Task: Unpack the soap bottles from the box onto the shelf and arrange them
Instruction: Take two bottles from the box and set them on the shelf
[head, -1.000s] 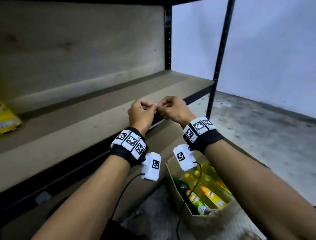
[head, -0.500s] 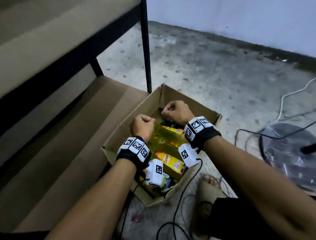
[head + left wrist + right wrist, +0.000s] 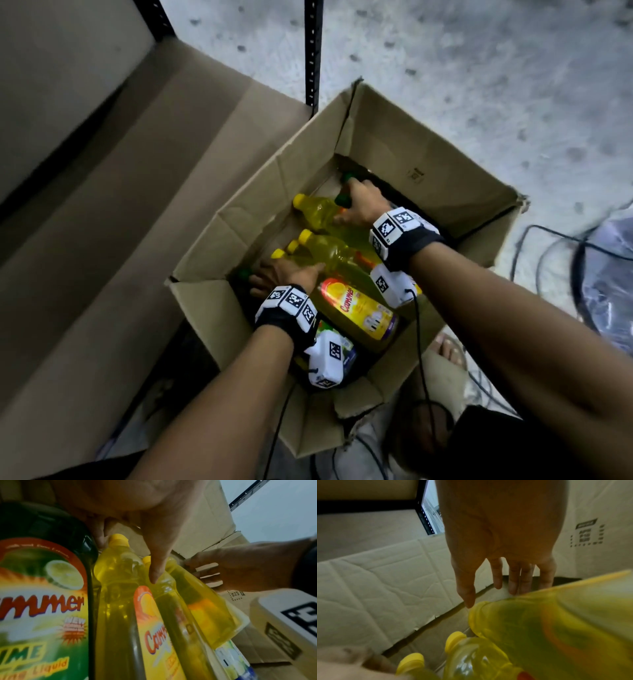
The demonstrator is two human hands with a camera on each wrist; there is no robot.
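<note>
An open cardboard box (image 3: pixel 428 164) on the floor holds several soap bottles lying on their sides: yellow ones with yellow caps (image 3: pixel 318 212) and green ones with green caps (image 3: pixel 347 177). My left hand (image 3: pixel 284 274) is inside the near left part. Its thumb (image 3: pixel 156 572) lies on a yellow bottle (image 3: pixel 116 568) and its fingers reach down the other side, next to a green lime bottle (image 3: pixel 42 601). My right hand (image 3: pixel 359 205) is at the far end, fingers straight (image 3: pixel 513 577), thumb tip touching a yellow bottle (image 3: pixel 556 628). Neither hand has closed round a bottle.
The bare brown lower shelf board (image 3: pixel 137 171) lies left of the box, with a black perforated post (image 3: pixel 312 58) at its corner. Cables (image 3: pixel 548 246) and a dark round object (image 3: pixel 609 291) lie on the concrete floor to the right. My sandalled foot (image 3: pixel 445 356) is beside the box.
Both hands came down from in front of the shelf into the box and opened from fists onto the bottles. The head view has tilted down from the shelf to the box.
</note>
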